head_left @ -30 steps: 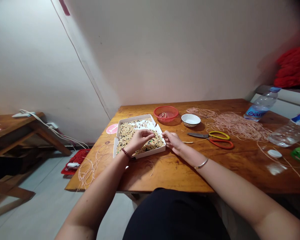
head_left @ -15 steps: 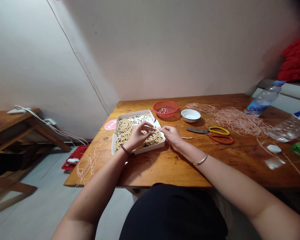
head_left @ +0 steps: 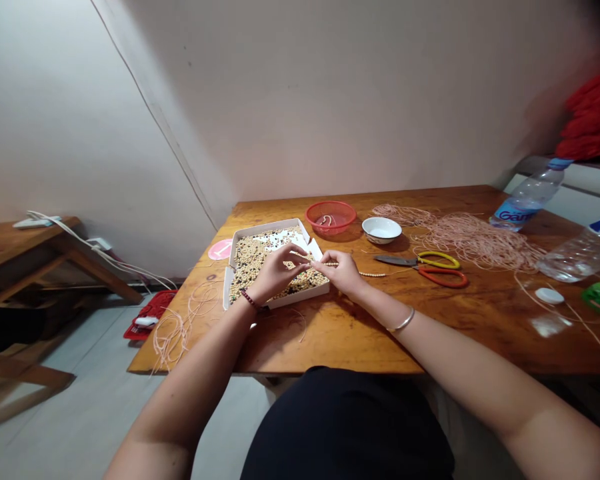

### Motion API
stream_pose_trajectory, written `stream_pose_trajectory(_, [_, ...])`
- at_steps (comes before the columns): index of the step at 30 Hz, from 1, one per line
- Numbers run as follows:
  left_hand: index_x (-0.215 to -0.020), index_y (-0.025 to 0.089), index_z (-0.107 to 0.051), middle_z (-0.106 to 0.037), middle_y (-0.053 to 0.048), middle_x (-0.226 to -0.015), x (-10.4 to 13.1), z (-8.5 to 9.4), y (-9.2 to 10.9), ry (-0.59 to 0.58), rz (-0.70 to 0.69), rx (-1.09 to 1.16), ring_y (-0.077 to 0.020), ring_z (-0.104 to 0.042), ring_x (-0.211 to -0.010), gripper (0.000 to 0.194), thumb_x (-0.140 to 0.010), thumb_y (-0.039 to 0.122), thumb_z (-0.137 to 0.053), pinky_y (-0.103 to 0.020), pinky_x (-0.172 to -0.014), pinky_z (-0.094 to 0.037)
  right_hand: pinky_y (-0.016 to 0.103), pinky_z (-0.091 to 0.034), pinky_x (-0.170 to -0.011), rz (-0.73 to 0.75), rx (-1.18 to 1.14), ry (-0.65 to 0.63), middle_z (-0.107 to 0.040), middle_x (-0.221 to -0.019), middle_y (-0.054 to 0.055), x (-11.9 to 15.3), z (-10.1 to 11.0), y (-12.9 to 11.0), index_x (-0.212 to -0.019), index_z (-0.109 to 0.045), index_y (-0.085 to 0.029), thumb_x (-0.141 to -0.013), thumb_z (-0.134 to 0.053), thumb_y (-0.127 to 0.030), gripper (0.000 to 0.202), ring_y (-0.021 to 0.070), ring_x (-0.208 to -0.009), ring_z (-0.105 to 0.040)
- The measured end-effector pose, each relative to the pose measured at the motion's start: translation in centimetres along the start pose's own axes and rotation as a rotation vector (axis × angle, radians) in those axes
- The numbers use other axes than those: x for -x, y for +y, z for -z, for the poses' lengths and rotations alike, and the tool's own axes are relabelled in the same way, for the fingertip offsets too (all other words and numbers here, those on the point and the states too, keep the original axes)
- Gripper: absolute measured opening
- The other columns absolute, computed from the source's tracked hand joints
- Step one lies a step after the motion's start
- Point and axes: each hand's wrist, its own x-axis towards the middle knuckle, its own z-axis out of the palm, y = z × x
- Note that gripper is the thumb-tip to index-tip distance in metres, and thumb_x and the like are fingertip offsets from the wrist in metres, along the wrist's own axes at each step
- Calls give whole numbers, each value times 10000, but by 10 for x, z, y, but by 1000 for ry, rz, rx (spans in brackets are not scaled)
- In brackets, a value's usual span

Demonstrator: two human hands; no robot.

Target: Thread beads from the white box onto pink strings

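Observation:
Over a white box (head_left: 321,293) of tan and dark beads, my left hand (head_left: 279,270) has its thumb and forefinger closed on something too small to make out. My right hand (head_left: 341,272) meets it fingertip to fingertip at the box's right side, pinching a string of pale beads (head_left: 371,274). That string runs out past the right hand onto the wooden table. Its end between the fingertips is hidden.
Behind the box are a red basket (head_left: 331,218) and a white bowl (head_left: 381,230). Scissors (head_left: 437,267), a heap of pink cord (head_left: 480,241) and clear bottles (head_left: 527,197) lie or stand rightward. Loose cord (head_left: 174,333) hangs at the left edge.
My right hand has shifted slightly left, up to the left fingertips, and the beaded string has moved left with it. My left hand has barely moved.

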Motion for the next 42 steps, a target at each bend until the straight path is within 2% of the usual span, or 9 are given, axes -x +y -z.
stream_pose_trajectory(8, [-931,169,-549,-676,-53,-849,1,0,-1,12,-4,-45,-156,-663,-826,242,-788,337,-649,-243,-670,-524,243,-410,-597,29,22,39,-546,-609,4,2,0,-4,-597,-534,-169,-673,-639,-417,280,128,-604,-500])
stream_pose_trajectory(18, [-925,164,-551,-674,-58,-844,1,1,-3,6,-25,-30,-159,-665,-820,255,-783,349,-653,-237,-651,-527,237,-399,-551,22,8,51,-565,-600,12,2,-1,1,-602,-543,-169,-653,-663,-431,293,136,-582,-515])
stream_pose_trajectory(24, [-926,166,-553,-674,-49,-837,1,0,-6,-6,-49,-49,-149,-664,-803,219,-793,315,-642,-235,-657,-528,247,-403,-560,41,24,22,-575,-598,12,3,-1,-1,-598,-550,-174,-661,-655,-421,276,139,-581,-523])
stream_pose_trajectory(42, [-916,159,-554,-661,-56,-834,1,0,0,1,-47,-45,-148,-662,-798,241,-788,339,-648,-235,-646,-530,241,-402,-549,42,41,40,-577,-602,19,4,-1,-1,-605,-562,-166,-663,-658,-410,269,138,-580,-521])
